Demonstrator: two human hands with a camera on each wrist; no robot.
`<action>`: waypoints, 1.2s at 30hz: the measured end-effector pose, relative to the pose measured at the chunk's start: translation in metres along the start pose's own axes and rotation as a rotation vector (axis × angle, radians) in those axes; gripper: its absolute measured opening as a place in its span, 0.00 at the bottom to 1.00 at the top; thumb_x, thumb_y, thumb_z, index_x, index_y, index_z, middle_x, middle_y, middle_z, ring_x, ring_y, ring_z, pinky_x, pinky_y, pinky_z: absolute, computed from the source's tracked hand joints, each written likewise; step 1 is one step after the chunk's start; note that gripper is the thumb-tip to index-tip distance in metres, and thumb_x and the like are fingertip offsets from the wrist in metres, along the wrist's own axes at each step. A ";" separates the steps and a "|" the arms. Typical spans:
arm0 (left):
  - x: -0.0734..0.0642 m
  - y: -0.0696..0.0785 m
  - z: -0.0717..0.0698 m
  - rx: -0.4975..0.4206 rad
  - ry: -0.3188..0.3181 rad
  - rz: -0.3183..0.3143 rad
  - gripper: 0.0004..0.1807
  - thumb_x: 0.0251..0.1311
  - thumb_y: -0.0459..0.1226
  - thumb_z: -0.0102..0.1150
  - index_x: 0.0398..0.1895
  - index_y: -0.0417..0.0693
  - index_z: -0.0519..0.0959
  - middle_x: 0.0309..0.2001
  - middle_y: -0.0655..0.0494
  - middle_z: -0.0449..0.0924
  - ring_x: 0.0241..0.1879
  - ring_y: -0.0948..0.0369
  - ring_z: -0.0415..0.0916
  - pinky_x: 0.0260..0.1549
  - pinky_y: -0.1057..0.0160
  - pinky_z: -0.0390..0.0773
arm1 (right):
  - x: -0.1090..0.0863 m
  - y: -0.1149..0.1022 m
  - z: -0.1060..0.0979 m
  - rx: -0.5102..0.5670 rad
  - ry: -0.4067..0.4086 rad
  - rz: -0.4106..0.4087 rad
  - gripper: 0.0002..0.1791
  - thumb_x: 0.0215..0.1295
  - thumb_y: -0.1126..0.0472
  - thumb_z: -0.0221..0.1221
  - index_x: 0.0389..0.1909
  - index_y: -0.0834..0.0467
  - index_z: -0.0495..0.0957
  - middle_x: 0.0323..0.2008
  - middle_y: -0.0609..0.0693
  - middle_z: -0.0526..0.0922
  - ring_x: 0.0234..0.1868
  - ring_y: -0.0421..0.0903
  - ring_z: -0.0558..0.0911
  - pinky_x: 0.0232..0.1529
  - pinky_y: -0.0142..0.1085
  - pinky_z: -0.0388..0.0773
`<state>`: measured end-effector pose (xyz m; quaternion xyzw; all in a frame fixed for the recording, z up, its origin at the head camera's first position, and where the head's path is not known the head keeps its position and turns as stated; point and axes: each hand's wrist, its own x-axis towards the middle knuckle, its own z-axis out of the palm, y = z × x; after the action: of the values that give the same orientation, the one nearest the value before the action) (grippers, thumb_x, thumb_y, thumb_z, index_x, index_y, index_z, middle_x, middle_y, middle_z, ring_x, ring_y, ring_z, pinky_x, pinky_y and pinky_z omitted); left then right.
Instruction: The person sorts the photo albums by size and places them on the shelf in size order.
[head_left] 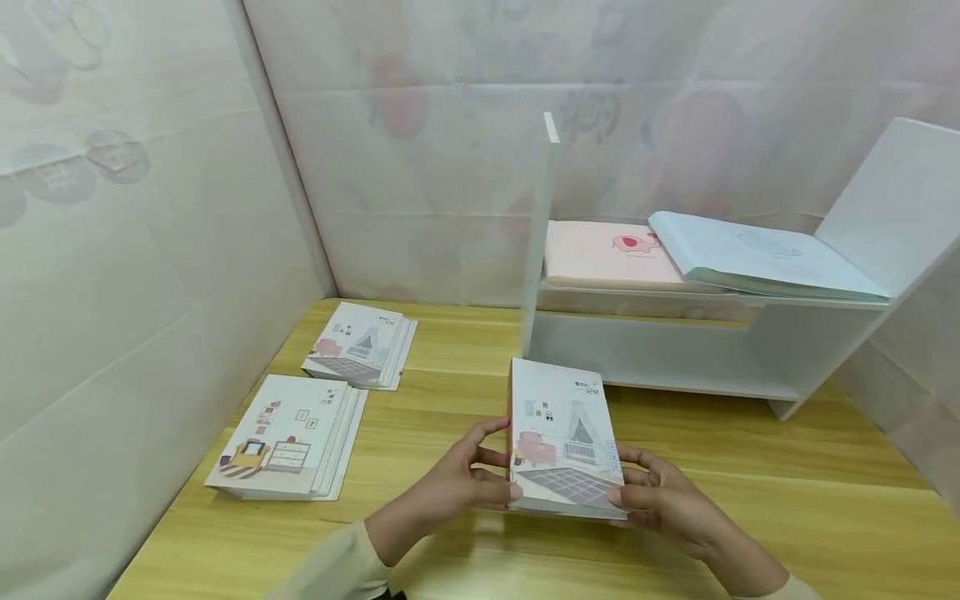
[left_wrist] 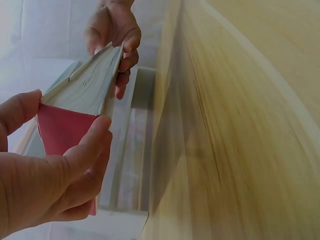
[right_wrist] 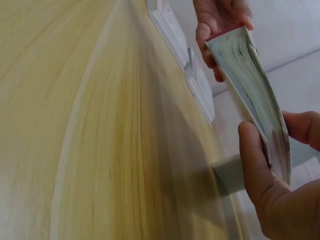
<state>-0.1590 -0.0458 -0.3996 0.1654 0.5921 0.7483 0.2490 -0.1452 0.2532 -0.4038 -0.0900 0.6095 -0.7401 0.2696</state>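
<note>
Both hands hold a thick, white-covered photo album (head_left: 564,437) above the wooden table, in front of the shelf. Its cover shows a pink armchair, a tent and a checked rug. My left hand (head_left: 465,479) grips the left side, thumb on the front cover and fingers at the spine; the left wrist view shows that spine as red (left_wrist: 65,127). At the lower right corner, my right hand (head_left: 663,500) pinches the album between thumb and fingers. Page edges (right_wrist: 250,75) show between the covers in the right wrist view.
Two stacks of similar albums, a nearer one (head_left: 281,437) and a farther one (head_left: 360,346), lie at the table's left. A white shelf (head_left: 660,350) at the back right bears a pink album (head_left: 592,254) and a light-blue album (head_left: 772,254). Pale curtains (head_left: 420,150) enclose the table.
</note>
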 end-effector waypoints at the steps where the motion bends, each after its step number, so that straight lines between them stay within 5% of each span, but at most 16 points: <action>1: 0.003 0.000 0.002 0.004 0.005 -0.003 0.43 0.50 0.24 0.64 0.69 0.53 0.57 0.47 0.39 0.65 0.40 0.50 0.77 0.37 0.51 0.79 | -0.002 0.000 -0.003 0.001 0.007 -0.001 0.41 0.61 0.73 0.53 0.63 0.71 0.33 0.47 0.56 0.76 0.46 0.54 0.79 0.46 0.50 0.75; 8: 0.020 0.000 0.017 0.034 0.050 -0.019 0.38 0.51 0.27 0.66 0.66 0.51 0.62 0.46 0.40 0.67 0.38 0.52 0.77 0.36 0.50 0.79 | -0.013 0.001 -0.021 0.067 0.013 -0.016 0.34 0.65 0.73 0.47 0.64 0.67 0.36 0.46 0.55 0.78 0.46 0.53 0.79 0.46 0.47 0.76; 20: 0.042 0.008 0.029 0.048 0.074 -0.002 0.35 0.52 0.31 0.66 0.64 0.47 0.64 0.45 0.43 0.68 0.37 0.54 0.75 0.38 0.52 0.79 | -0.016 -0.009 -0.038 0.190 -0.068 -0.085 0.20 0.70 0.73 0.40 0.56 0.50 0.61 0.47 0.55 0.78 0.46 0.50 0.79 0.48 0.42 0.75; 31: 0.060 0.009 0.027 0.038 0.151 0.013 0.32 0.52 0.29 0.65 0.61 0.45 0.66 0.45 0.44 0.68 0.38 0.54 0.73 0.37 0.55 0.79 | -0.003 -0.021 -0.041 0.221 -0.020 -0.104 0.20 0.70 0.73 0.42 0.58 0.56 0.50 0.46 0.55 0.76 0.44 0.48 0.78 0.45 0.38 0.76; 36: 0.067 0.011 0.025 0.034 0.160 0.010 0.32 0.51 0.29 0.66 0.61 0.43 0.66 0.45 0.45 0.68 0.38 0.55 0.73 0.36 0.58 0.79 | 0.003 -0.020 -0.044 0.250 0.007 -0.111 0.18 0.70 0.73 0.43 0.56 0.55 0.59 0.46 0.54 0.76 0.44 0.47 0.78 0.45 0.38 0.76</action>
<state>-0.2026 0.0101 -0.3859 0.1120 0.6220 0.7502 0.1944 -0.1735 0.2910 -0.3962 -0.0868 0.5076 -0.8244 0.2351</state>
